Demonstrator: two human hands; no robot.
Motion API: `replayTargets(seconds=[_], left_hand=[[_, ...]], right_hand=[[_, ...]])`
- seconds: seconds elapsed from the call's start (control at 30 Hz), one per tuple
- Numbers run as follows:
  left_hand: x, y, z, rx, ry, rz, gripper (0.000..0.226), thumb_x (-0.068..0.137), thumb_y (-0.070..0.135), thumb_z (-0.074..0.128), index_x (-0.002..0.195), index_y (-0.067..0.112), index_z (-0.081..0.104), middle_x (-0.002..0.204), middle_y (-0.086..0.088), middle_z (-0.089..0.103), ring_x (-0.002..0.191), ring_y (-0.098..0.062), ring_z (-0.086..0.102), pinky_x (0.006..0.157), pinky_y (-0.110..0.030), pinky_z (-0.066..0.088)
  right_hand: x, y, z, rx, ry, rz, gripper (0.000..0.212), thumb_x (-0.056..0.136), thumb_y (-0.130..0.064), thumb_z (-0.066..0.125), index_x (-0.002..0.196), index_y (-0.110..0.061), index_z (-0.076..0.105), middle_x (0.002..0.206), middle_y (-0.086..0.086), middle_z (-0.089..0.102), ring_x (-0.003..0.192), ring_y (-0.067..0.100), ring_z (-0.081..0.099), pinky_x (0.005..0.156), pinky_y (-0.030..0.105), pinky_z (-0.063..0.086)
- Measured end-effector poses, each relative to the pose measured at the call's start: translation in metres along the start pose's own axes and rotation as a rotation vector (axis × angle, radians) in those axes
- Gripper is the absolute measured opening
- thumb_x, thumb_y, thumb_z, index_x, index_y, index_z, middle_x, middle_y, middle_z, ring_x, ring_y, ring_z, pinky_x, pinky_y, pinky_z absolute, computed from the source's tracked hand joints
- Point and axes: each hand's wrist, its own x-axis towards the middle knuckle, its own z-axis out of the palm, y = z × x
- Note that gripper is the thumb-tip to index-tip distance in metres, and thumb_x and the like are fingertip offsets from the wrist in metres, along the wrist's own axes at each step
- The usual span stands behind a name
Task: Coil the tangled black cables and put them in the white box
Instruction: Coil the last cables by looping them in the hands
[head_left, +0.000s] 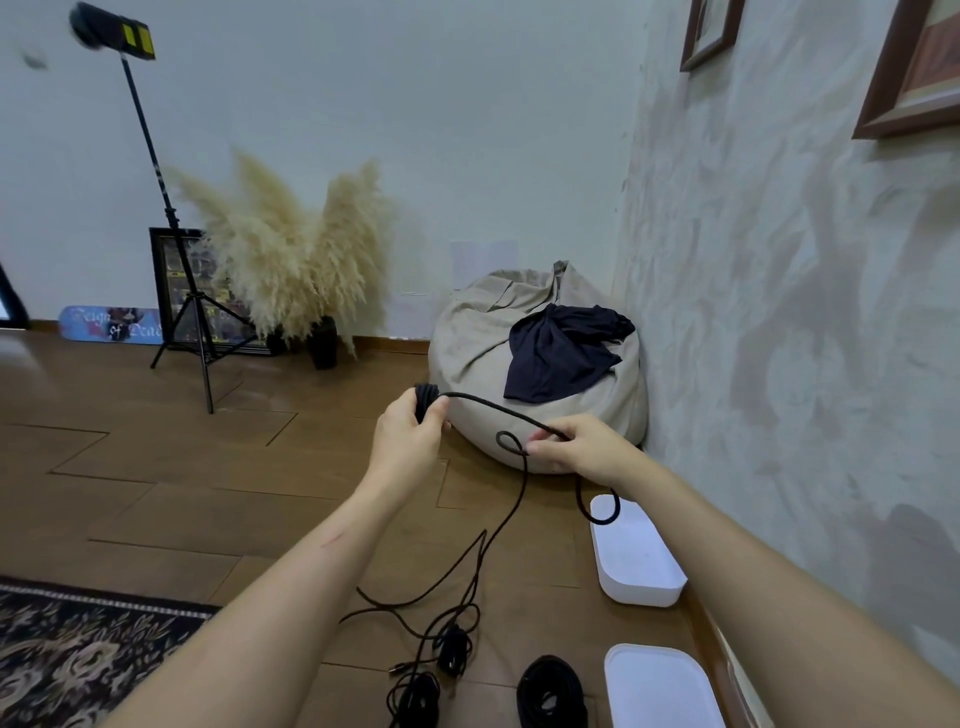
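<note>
The wooden floor (208, 493) carries all the work, in the corner beside a beige bean bag (478, 364). The white box (641, 592) is placed on the floor close to the wall. It is open, and no cable is seen inside it; only a hanging loop of the held cable passes in front of its far corner. A white lid (660, 686) is laid nearer to the person, apart from the box.

Just beside the lid, a coiled black bundle (550, 686) is seen on the floor. It is judged to be one finished coil that is not yet put in the box. A second dark bundle (415, 696) lies to its left at the bottom edge; whether it is neatly coiled cannot be told. Above these two, a tangled heap (452, 644) of black cable is spread on the floor, and loose strands run up from it toward the hands.

One black cable (498, 410) is being wound. A small coil (426, 400) of it is gripped in the left hand (410, 436), and the free length is pinched by the right hand (576, 447), where a small twisted loop is formed.

The task is judged to be around the middle: some coiling is done, the tangle is left, and nothing is placed in the box.
</note>
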Motion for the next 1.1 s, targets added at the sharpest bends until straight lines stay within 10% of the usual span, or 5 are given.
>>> replayTargets(seconds=[0.13, 0.37, 0.93, 1.1], left_hand=[[-0.001, -0.007, 0.001, -0.002, -0.045, -0.038, 0.025, 0.106, 0.032, 0.052, 0.092, 0.014, 0.064, 0.085, -0.001, 0.072, 0.079, -0.019, 0.066, 0.075, -0.037, 0.053], [-0.014, 0.004, 0.011, -0.053, -0.201, 0.048, 0.022, 0.106, 0.03, 0.053, 0.098, 0.014, 0.066, 0.082, 0.002, 0.07, 0.089, -0.026, 0.068, 0.087, -0.045, 0.054], [-0.028, 0.018, 0.016, 0.037, -0.352, 0.183, 0.018, 0.107, 0.031, 0.048, 0.113, 0.018, 0.059, 0.103, 0.0, 0.067, 0.1, -0.018, 0.063, 0.089, -0.041, 0.052], [-0.037, 0.028, 0.017, 0.044, -0.501, 0.189, 0.023, 0.109, 0.034, 0.044, 0.112, 0.019, 0.061, 0.1, 0.005, 0.068, 0.091, -0.004, 0.062, 0.089, -0.034, 0.052]], right_hand=[[0.0, -0.014, -0.009, -0.231, 0.099, -0.097, 0.047, 0.091, -0.055, 0.066, 0.069, -0.014, 0.057, 0.061, -0.001, 0.043, 0.059, 0.013, 0.04, 0.064, 0.035, 0.031], [0.003, -0.036, 0.007, -0.137, 0.058, -0.209, 0.016, 0.105, -0.024, 0.054, 0.104, -0.016, 0.068, 0.078, 0.002, 0.065, 0.071, 0.017, 0.059, 0.07, 0.034, 0.049], [-0.013, -0.062, -0.017, -0.29, 0.159, -0.44, 0.015, 0.099, -0.036, 0.062, 0.089, -0.037, 0.073, 0.08, -0.011, 0.069, 0.071, 0.008, 0.057, 0.066, 0.031, 0.043], [-0.011, -0.056, -0.019, -0.131, 0.224, -0.418, 0.008, 0.094, -0.028, 0.071, 0.09, -0.031, 0.077, 0.09, -0.012, 0.075, 0.091, 0.008, 0.068, 0.086, 0.036, 0.054]])
